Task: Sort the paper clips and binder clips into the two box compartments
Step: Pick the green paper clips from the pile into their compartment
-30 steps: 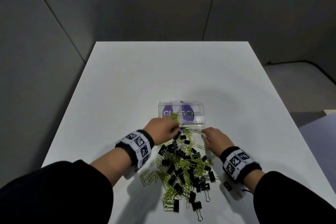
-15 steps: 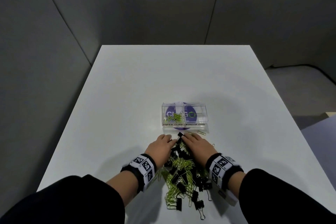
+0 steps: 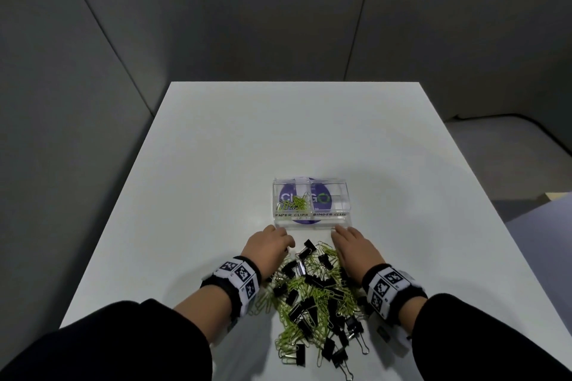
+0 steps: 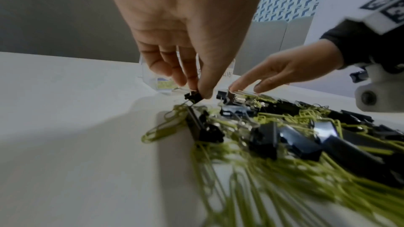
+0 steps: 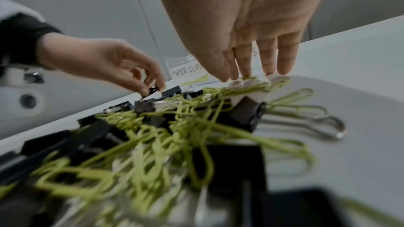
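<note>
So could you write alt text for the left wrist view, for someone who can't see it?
The left hand pinches a small black binder clip at the edge of a tangled pile of green wire paper clips and black binder clips on a white table. The right hand reaches in with straight fingers; a clear plastic box stands behind.

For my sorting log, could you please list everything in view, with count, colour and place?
Table: one, white, under everything.
Box: one, clear, two compartments labelled paper clips and binder clips, beyond the pile.
Paper clips in box: a few, green, left compartment.
Pile of paper clips: many, green, between the wrists.
Binder clips: many, black, mixed into that pile.
Wristbands: two, black and white.
Left hand: fingers pinch a small binder clip.
Right hand: fingers straight, tips on the pile.
</note>
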